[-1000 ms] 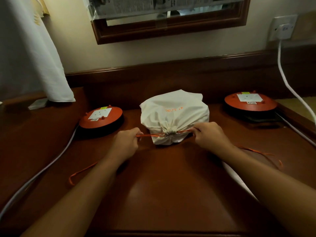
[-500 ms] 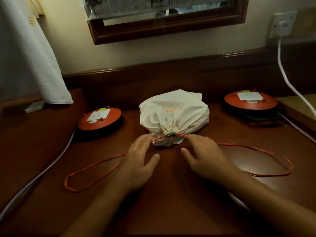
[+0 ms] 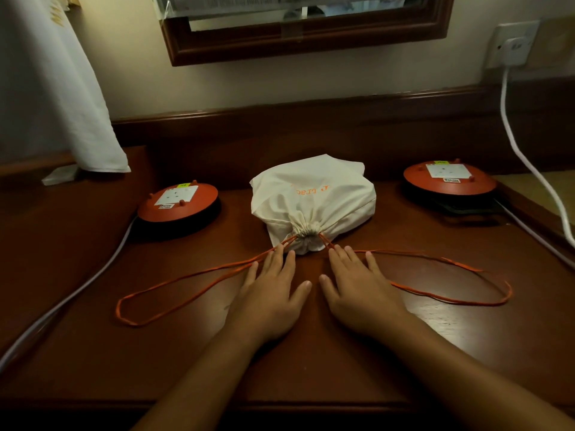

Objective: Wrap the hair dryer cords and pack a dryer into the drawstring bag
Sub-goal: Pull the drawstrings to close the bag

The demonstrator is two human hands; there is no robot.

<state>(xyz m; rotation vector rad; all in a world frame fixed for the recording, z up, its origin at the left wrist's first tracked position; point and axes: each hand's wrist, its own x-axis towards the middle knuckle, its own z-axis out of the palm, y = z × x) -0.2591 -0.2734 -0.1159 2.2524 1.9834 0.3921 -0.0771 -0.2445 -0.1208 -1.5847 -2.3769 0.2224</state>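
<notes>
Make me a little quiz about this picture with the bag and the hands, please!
1. True or false: the mouth of the cream cloth drawstring bag is pulled shut.
2. How many round orange cord reels sit on the dark wooden desk? A) one B) two C) three
3. Fill in: the left hand and right hand lie open and ____ on the desk, gripping nothing.

Key:
1. True; the neck is bunched tight, and thin orange drawstring loops trail out both sides.
2. B; one left, one right of the bag.
3. flat
</notes>
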